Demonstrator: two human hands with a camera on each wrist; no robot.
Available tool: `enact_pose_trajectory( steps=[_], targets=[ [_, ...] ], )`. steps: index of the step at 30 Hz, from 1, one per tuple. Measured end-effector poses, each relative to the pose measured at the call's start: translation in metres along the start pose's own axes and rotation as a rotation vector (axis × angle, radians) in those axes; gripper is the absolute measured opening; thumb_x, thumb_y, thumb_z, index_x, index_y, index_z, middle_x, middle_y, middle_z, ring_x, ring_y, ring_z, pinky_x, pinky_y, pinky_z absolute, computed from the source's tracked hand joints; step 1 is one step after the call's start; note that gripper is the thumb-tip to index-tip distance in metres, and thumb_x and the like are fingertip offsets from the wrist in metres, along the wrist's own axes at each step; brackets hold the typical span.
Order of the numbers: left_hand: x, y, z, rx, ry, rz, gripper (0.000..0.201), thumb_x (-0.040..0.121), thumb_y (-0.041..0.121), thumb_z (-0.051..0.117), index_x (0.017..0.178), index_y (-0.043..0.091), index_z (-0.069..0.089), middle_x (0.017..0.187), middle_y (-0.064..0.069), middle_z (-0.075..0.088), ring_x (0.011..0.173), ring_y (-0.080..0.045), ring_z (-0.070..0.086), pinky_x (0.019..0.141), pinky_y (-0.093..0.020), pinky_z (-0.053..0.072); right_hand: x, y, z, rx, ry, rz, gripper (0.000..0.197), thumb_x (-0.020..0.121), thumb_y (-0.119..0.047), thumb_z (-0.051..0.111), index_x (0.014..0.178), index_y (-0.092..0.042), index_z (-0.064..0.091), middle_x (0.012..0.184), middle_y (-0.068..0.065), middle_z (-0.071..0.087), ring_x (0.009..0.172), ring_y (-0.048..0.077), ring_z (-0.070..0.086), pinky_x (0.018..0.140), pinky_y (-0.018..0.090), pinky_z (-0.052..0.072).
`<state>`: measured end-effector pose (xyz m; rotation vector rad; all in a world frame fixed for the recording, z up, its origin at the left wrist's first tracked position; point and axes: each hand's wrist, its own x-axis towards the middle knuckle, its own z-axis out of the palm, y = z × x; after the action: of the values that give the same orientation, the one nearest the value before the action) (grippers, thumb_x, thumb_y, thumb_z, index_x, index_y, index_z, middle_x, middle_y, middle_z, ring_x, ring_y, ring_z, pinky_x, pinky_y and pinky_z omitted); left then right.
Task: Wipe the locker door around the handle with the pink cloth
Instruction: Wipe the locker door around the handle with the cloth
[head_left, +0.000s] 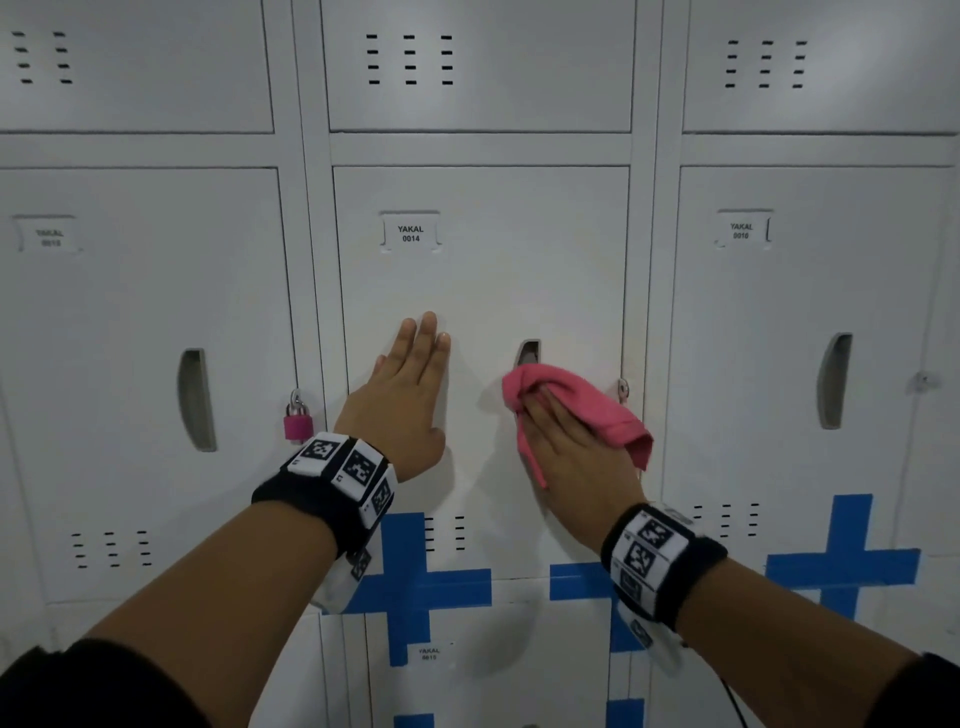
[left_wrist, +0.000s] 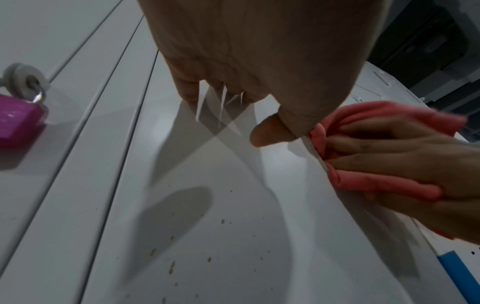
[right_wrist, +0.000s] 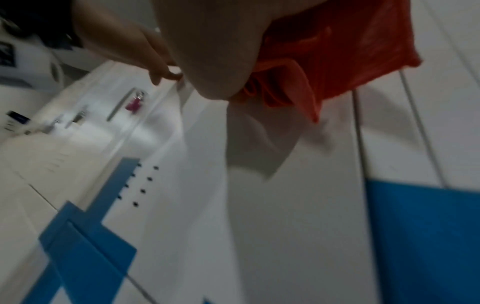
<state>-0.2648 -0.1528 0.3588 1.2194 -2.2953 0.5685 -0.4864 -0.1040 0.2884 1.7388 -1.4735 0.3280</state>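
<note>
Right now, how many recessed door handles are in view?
3: the left locker's handle, the middle handle partly under the pink cloth, the right locker's handle. More may lie offscreen.

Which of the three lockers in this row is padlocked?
The left locker door, left of YAKAL 0014: a pink padlock hangs at its right edge. The middle door under the pink cloth and the right door carry no padlock.
</note>
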Motion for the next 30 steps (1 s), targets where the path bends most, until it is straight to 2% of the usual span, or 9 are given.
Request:
enact_pose_trajectory(
  steps=[3, 5, 7, 12, 17, 21, 24, 28, 30],
  targets=[
    [0.001, -0.001, -0.001, 0.009, 0.004, 0.004, 0.094, 0.085, 0.027, 0.050, 0.149, 0.018, -0.018, 0.155, 0.000, -0.033, 0.144, -0.018, -0.027, 0.121, -0.039, 0.013, 0.006, -0.007, -0.010, -0.144, 0.025, 0.085, 0.057, 0.073, -0.032, 0.070, 0.125, -0.009, 0.065, 0.142, 0.014, 0.052, 0.124, 0.037, 0.045, 0.104, 0.049, 0.036],
    [0.001, -0.001, -0.001, 0.007, -0.001, 0.008, 0.094, 0.085, 0.028, 0.050, 0.149, 0.017, -0.018, 0.155, -0.001, -0.032, 0.144, -0.018, -0.026, 0.121, -0.040, 0.011, 0.020, -0.012, -0.024, -0.266, 0.036, 0.077, 0.031, 0.073, -0.027, 0.066, 0.100, -0.012, 0.073, 0.130, 0.016, 0.057, 0.108, 0.035, 0.049, 0.091, 0.044, 0.038],
    [0.001, -0.001, 0.000, 0.002, 0.000, 0.010, 0.094, 0.085, 0.027, 0.050, 0.150, 0.017, -0.017, 0.155, -0.001, -0.032, 0.144, -0.018, -0.026, 0.121, -0.041, 0.010, 0.028, -0.012, -0.038, -0.294, 0.023, 0.075, 0.022, 0.076, -0.021, 0.057, 0.090, -0.013, 0.073, 0.121, 0.014, 0.057, 0.104, 0.034, 0.049, 0.087, 0.043, 0.037],
    [0.001, -0.002, -0.001, -0.005, -0.002, 0.008, 0.093, 0.084, 0.025, 0.049, 0.150, 0.019, -0.017, 0.156, 0.001, -0.031, 0.144, -0.017, -0.025, 0.121, -0.039, 0.009, 0.024, -0.004, -0.049, -0.112, -0.094, 0.036, 0.028, 0.086, -0.024, 0.056, 0.110, -0.013, 0.067, 0.133, 0.016, 0.043, 0.121, 0.038, 0.037, 0.100, 0.048, 0.036],
    [0.001, -0.001, -0.002, -0.007, -0.001, 0.003, 0.093, 0.085, 0.025, 0.049, 0.150, 0.019, -0.016, 0.156, 0.001, -0.031, 0.144, -0.017, -0.025, 0.121, -0.039, 0.011, 0.035, 0.008, -0.054, -0.199, -0.121, -0.099, 0.026, 0.081, -0.019, 0.057, 0.103, -0.011, 0.069, 0.120, 0.011, 0.051, 0.112, 0.036, 0.044, 0.094, 0.045, 0.037],
    [0.000, 0.000, -0.002, -0.007, -0.006, -0.002, 0.092, 0.085, 0.025, 0.048, 0.150, 0.018, -0.017, 0.156, 0.000, -0.031, 0.144, -0.017, -0.025, 0.121, -0.039, 0.009, 0.041, 0.017, -0.060, -0.339, -0.020, -0.309, 0.040, 0.080, -0.005, 0.032, 0.089, -0.003, 0.071, 0.099, 0.013, 0.061, 0.095, 0.036, 0.054, 0.088, 0.050, 0.039],
    [0.001, -0.001, -0.001, -0.009, 0.004, -0.006, 0.092, 0.084, 0.024, 0.048, 0.150, 0.018, -0.016, 0.156, 0.000, -0.030, 0.144, -0.017, -0.024, 0.121, -0.039, 0.010, 0.041, 0.019, -0.063, -0.367, -0.001, -0.325, 0.050, 0.084, -0.006, 0.023, 0.090, -0.004, 0.072, 0.100, 0.013, 0.062, 0.096, 0.037, 0.056, 0.085, 0.049, 0.040],
    [0.001, 0.000, -0.002, -0.016, 0.000, -0.010, 0.092, 0.084, 0.023, 0.049, 0.150, 0.019, -0.015, 0.156, 0.001, -0.030, 0.145, -0.017, -0.024, 0.120, -0.038, 0.010, 0.051, 0.008, -0.070, -0.420, -0.176, -0.290, 0.031, 0.086, -0.010, 0.048, 0.107, -0.006, 0.070, 0.120, 0.013, 0.054, 0.116, 0.038, 0.045, 0.097, 0.049, 0.035],
    [0.001, -0.001, -0.002, -0.016, 0.000, -0.008, 0.093, 0.084, 0.022, 0.050, 0.150, 0.020, -0.016, 0.156, 0.002, -0.031, 0.145, -0.016, -0.024, 0.120, -0.037, 0.013, 0.058, 0.017, -0.070, -0.358, -0.191, -0.321, 0.027, 0.085, -0.018, 0.056, 0.106, -0.011, 0.070, 0.122, 0.010, 0.052, 0.117, 0.036, 0.041, 0.098, 0.048, 0.032]
  ],
)
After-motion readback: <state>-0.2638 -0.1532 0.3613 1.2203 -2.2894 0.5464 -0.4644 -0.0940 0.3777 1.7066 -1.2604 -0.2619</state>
